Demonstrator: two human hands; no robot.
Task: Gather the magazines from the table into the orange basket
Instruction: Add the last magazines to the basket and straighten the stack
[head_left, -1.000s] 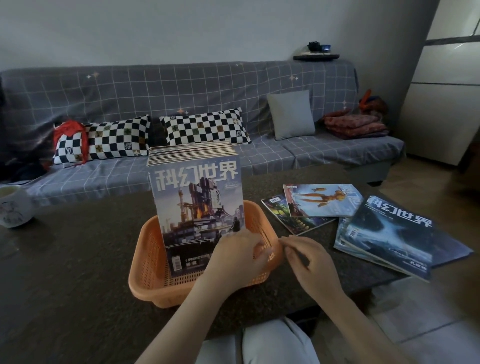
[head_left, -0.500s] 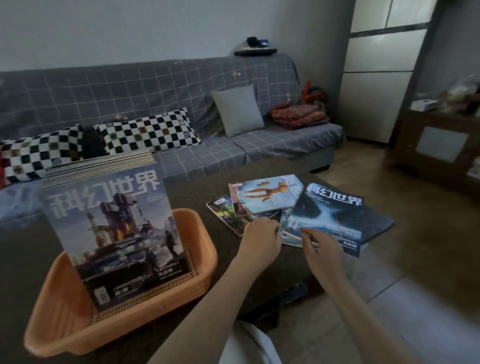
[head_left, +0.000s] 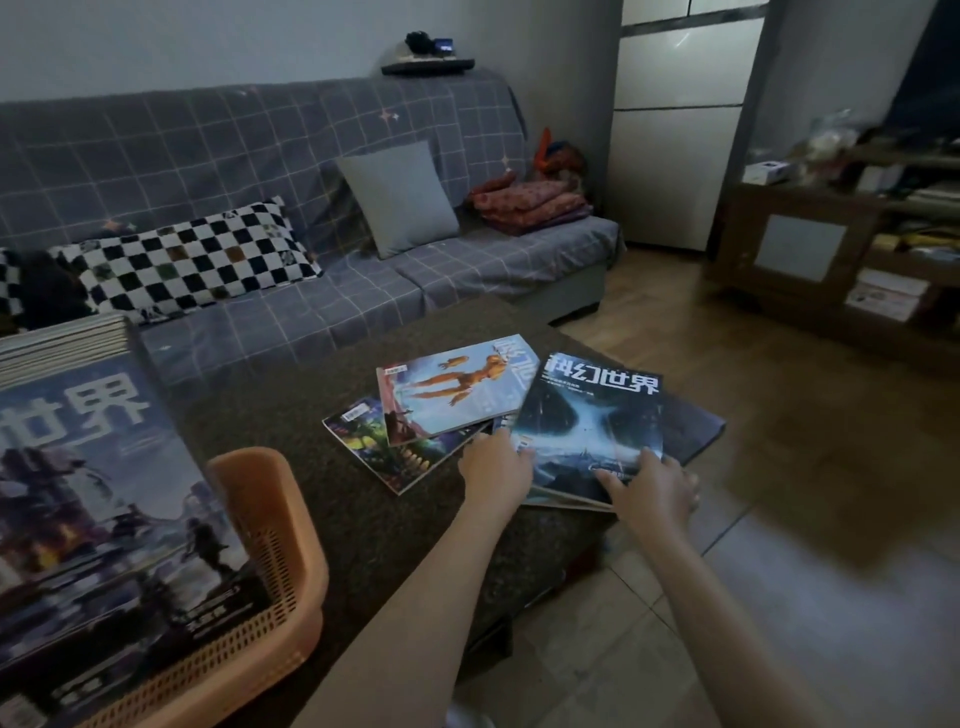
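Two hands out, both on the dark-covered magazine (head_left: 587, 431) at the table's near right corner. My right hand (head_left: 652, 486) has fingers spread flat across its lower right corner; whether the thumb is tucked under the edge, I cannot tell. My left hand (head_left: 496, 465) is at the lower left corner, fingertips curling at the edge, seemingly starting a pinch. That magazine tops a small loose pile and overhangs the table (head_left: 291, 415) edge.

Handling, my guess: thin glossy stock, light singly, floppy when lifted by one corner, covers slick against each other. Best square the pile first, then take it along both side edges, thumbs on top, so nothing slides out.

Left and near, the orange basket (head_left: 270, 571) holds a thick upright stack of magazines (head_left: 93, 493) already gathered, leaning back.

Just beyond my hands, the orange-figure magazine (head_left: 452, 392) lies over a green-covered magazine (head_left: 379, 452), its right edge partly tucked beneath the dark one. Those still wait.

Farther off, the grey checked sofa (head_left: 260, 171) with its checkerboard pillow (head_left: 192, 260).

Against half a second ago: both hands have gone forward from just short of the pile to contact with it. The basket has slid toward the left of my view.
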